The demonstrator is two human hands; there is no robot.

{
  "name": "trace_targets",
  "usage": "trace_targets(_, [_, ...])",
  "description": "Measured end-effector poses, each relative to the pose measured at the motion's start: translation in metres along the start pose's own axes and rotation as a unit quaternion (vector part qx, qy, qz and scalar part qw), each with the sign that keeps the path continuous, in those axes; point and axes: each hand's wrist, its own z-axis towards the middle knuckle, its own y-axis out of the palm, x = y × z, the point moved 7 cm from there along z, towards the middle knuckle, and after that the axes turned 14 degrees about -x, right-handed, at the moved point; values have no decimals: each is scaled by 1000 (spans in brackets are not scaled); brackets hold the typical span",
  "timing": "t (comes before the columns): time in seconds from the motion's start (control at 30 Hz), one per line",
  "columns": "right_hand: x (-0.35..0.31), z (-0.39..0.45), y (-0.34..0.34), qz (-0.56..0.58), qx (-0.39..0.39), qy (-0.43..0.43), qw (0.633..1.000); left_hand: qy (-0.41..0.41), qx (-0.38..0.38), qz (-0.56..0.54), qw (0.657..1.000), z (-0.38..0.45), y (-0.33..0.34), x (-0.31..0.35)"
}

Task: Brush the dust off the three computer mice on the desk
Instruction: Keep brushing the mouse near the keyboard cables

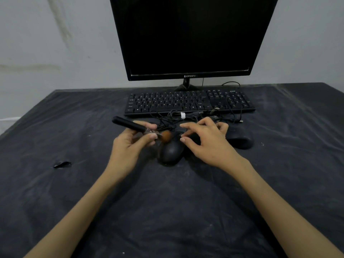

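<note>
- The worktop point(55, 183), under a dark, wrinkled, dusty cover, lies nearest the camera; both bare forearms reach forward over it from the bottom edge.
- A small dark scrap point(62, 164) lies on the cover far to the left, well apart from everything else.
- The left hand point(130, 144) has its fingers and thumb curled round a brush point(137, 128), pinching it near the ferrule. The black handle points up and to the left; the brown bristle head points right and sits just above the front of the near mouse.
- The near mouse point(171, 150), black, rests on the cover between the two hands.
- The right hand point(206, 140) is spread, palm down, its fingers loosely bent over a second mouse point(193, 139) just right of the near one. That mouse is mostly hidden, so whether the fingertips touch it or grip it cannot be told.
- A third mouse point(240, 138) sits further right, just beyond the right hand.
- Behind the hands a tangle of cables point(178, 116) lies in front of a black keyboard point(188, 103), and a dark monitor point(191, 34) stands behind that against a pale wall.
</note>
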Motion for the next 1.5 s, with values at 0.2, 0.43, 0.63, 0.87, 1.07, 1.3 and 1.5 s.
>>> trace_targets(0.2, [1,1,2,-12,-3,4,1000,-41,-145,-42,988,1,8,1])
trace_targets(0.43, [1,1,1,-8,-3,2,1000,-12,-73,43,996,2,6,-2])
trace_targets(0.63, [-1,-1,-2,15,-8,9,1000,-19,-124,41,991,1,-2,8])
trace_targets(0.87, [-16,-2,-6,266,-27,-1,964,58,-85,240,965,-3,1,20])
trace_targets(1.07, [-32,-3,5,411,-72,-22,909,111,-111,386,909,-10,25,19])
trace_targets(1.3, [-12,2,0,443,-33,7,896,69,-120,303,943,-11,23,15])
trace_targets(1.5, [24,-7,-41,425,151,27,892,-2,-81,321,943,-10,16,1])
